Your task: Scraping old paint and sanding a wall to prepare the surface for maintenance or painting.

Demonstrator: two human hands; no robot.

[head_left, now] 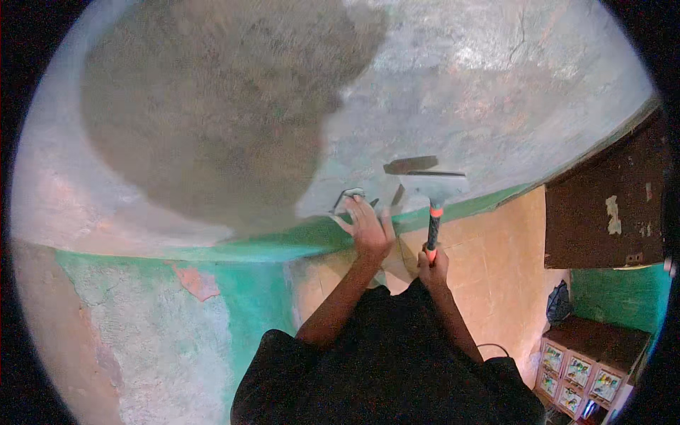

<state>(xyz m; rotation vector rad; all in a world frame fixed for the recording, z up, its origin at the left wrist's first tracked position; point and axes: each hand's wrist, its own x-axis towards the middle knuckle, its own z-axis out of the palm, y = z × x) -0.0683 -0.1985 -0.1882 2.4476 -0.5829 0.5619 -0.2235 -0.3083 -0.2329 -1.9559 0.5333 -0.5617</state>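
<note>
I see the left hand (368,228) spread flat on the wall (496,92), fingertips by a dim metal piece I can't identify; right hand (433,268) is fisted round the hammer (433,191) handle, head touching plaster, face unclear

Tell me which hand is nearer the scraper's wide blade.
Right. The right hand grips the scraper's black handle directly below the blade. The left hand presses on the ceiling beside it, off the tool.

room: bare ceiling (460,85) open above hands | obstacles: wall (489,255) just ahead; dark cabinet (602,212) at right
</note>
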